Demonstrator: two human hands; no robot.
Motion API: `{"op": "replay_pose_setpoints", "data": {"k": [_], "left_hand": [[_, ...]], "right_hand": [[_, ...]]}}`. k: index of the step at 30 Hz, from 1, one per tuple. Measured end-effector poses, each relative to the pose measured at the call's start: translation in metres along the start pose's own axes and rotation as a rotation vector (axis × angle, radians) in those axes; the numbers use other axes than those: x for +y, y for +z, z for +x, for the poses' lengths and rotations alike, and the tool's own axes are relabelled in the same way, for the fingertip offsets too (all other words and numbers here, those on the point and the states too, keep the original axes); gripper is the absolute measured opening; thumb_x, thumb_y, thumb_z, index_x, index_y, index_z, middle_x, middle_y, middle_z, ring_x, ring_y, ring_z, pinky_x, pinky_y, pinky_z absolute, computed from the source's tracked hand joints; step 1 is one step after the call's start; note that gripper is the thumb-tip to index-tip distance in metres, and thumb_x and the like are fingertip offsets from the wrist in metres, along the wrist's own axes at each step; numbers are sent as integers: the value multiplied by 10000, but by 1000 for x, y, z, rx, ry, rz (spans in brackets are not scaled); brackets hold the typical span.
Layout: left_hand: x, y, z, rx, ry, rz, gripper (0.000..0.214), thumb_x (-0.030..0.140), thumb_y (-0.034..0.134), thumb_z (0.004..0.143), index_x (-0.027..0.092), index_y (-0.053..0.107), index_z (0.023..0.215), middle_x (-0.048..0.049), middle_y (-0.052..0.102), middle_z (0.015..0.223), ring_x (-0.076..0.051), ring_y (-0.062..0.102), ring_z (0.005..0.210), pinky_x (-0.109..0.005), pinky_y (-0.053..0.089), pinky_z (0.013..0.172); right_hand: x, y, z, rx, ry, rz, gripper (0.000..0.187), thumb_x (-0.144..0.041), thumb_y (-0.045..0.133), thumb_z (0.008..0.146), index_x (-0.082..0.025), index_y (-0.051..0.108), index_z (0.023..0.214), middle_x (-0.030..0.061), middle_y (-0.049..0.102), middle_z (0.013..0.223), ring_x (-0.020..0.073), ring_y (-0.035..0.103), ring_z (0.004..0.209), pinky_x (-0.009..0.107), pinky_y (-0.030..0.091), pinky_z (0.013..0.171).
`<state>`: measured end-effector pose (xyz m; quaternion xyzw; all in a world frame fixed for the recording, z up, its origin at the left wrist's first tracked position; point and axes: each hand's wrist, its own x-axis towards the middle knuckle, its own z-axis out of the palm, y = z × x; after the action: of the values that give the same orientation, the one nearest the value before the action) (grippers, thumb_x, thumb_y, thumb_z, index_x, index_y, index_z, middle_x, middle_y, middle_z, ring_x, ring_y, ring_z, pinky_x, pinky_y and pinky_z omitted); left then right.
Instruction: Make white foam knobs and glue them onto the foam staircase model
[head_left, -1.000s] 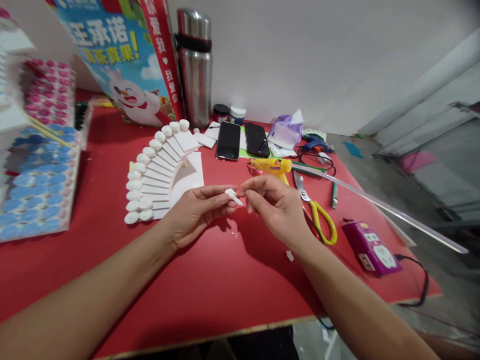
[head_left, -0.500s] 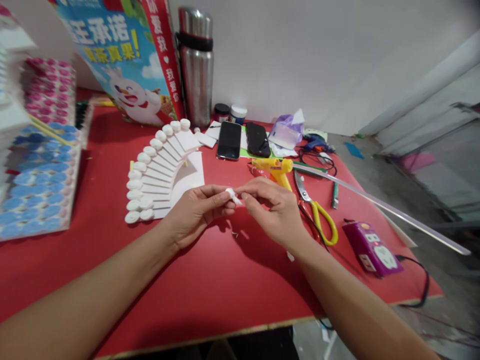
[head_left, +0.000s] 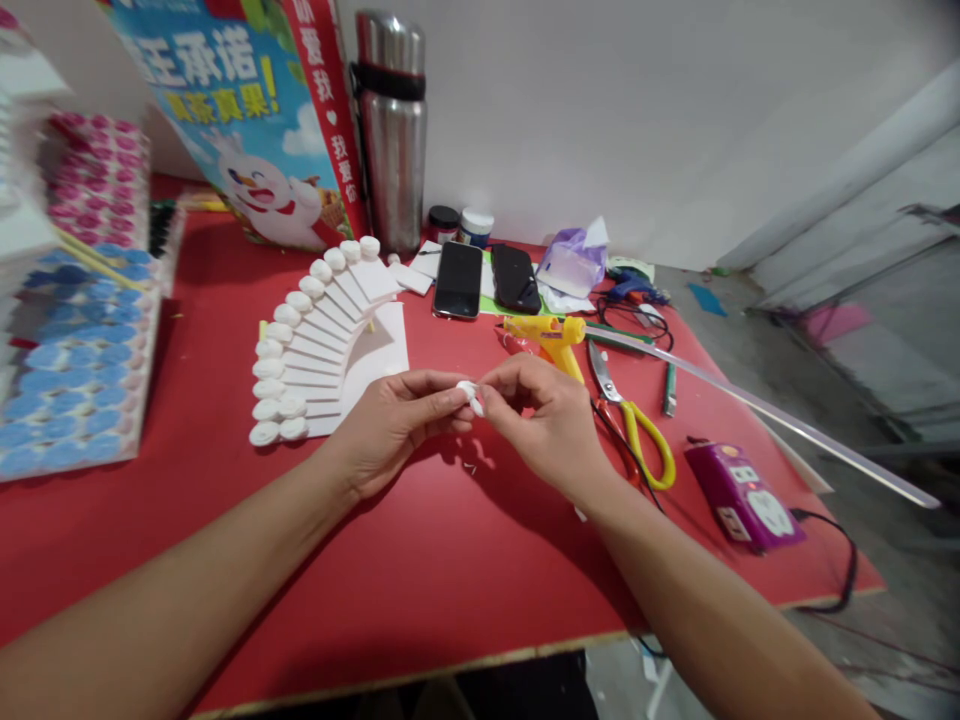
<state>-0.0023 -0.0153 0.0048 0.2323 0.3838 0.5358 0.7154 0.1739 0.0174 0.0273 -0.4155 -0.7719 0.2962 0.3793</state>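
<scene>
Above the middle of the red table, my left hand pinches a small white artificial flower between thumb and fingers. From the other side my right hand closes its thumb and fingertips on the same flower, so both hands meet at it. Part of the flower is hidden by the fingertips. Left of my hands lies a white stepped fan-shaped piece, edged with round white flower heads.
A yellow glue gun with a long clear stick lies beyond my right hand. Scissors and a purple power box are to the right. Two phones and a steel thermos stand behind; blue flowers fill a tray at left.
The fingertips of my right hand have closed in on the white flower, and it has turned slightly between my hands. Everything else on the table stays where it was.
</scene>
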Motion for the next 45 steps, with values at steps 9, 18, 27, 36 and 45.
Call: {"op": "replay_pose_setpoints", "data": {"k": [9, 18, 27, 36, 45], "left_hand": [[3, -2, 0, -30, -35, -20, 162, 172, 857, 758, 87, 793, 880, -67, 757, 750, -126, 710, 659, -212, 612, 663], [6, -3, -1, -7, -21, -65, 179, 183, 858, 756, 94, 771, 885, -72, 750, 753, -122, 699, 649, -212, 590, 637], [5, -4, 0, -38, 9, -53, 208, 203, 887, 725, 112, 790, 885, -67, 757, 778, -115, 694, 667, -220, 578, 655], [6, -4, 0, 1, 16, -41, 242, 202, 893, 720, 102, 779, 908, -60, 760, 784, -97, 688, 664, -206, 579, 683], [6, -2, 1, 118, 91, 17, 315, 246, 919, 672, 118, 696, 854, -39, 729, 712, -144, 675, 599, -244, 554, 524]], "right_hand": [[-9, -19, 7, -72, 239, 107, 217, -338, 640, 919, -183, 625, 767, -39, 572, 559, 101, 494, 487, 250, 385, 516], [14, -70, -5, -25, 180, -811, 237, -341, 672, 890, -207, 596, 710, 44, 651, 647, 187, 542, 583, 307, 298, 572], [44, -74, 2, 38, 217, -806, 304, -357, 567, 945, -135, 683, 1118, 171, 742, 1033, 313, 674, 927, 376, 438, 762], [60, -57, 28, -43, 447, -400, 335, -478, 677, 821, -148, 669, 764, 34, 619, 641, 165, 525, 583, 293, 341, 558], [26, -67, 4, -33, 375, 318, 217, -422, 723, 827, -206, 717, 849, 39, 677, 776, 125, 484, 546, 282, 367, 491]]}}
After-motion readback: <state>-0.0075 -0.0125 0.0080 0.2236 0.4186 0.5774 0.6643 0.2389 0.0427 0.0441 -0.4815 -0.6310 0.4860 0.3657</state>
